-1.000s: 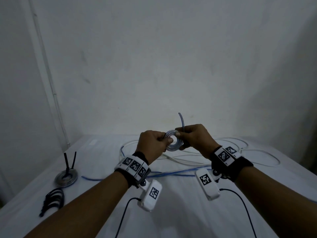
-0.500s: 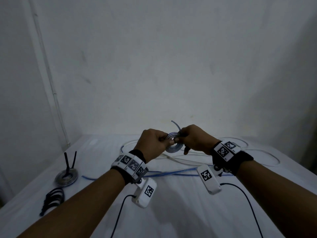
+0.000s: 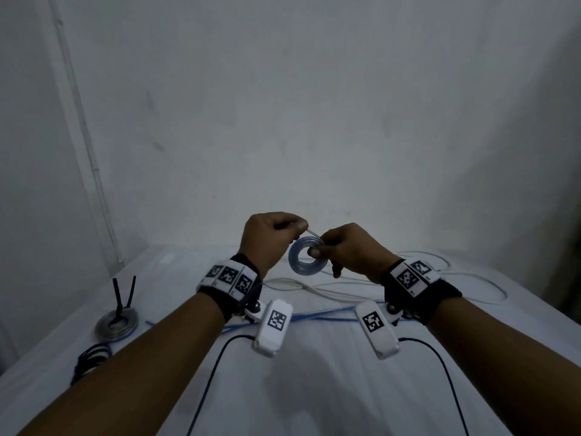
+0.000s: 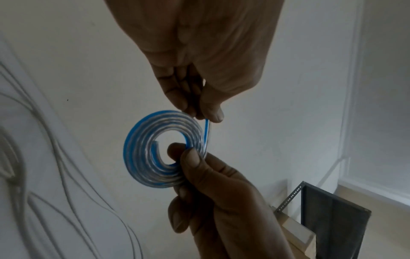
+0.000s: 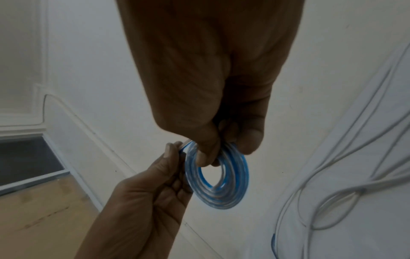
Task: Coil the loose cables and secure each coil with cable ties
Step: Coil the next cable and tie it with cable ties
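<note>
A flat spiral coil (image 3: 305, 269) of clear cable with a blue stripe hangs in the air above the white table (image 3: 314, 388), between both hands. My right hand (image 3: 316, 251) pinches the coil's right side, with the thumb on the near face and a finger through the centre hole. My left hand (image 3: 295, 229) pinches the cable's free end just above the coil's top edge. In the left wrist view the short end (image 4: 206, 126) runs from the left fingertips (image 4: 213, 113) down to the coil (image 4: 142, 157). The right wrist view shows the coil (image 5: 230, 196) edge-on under the right fingertips (image 5: 206, 157).
A wound coil with two black tie tails standing up (image 3: 117, 322) lies at the table's left. Nearer lies a black bundle (image 3: 92, 357). Loose white cable (image 3: 314, 289) and blue cable (image 3: 314, 317) sprawl under the hands. The wall stands close behind.
Both hands have risen with the coil. The free end that stood up above the coil has bent down, and my left hand now pinches it at the top edge.
</note>
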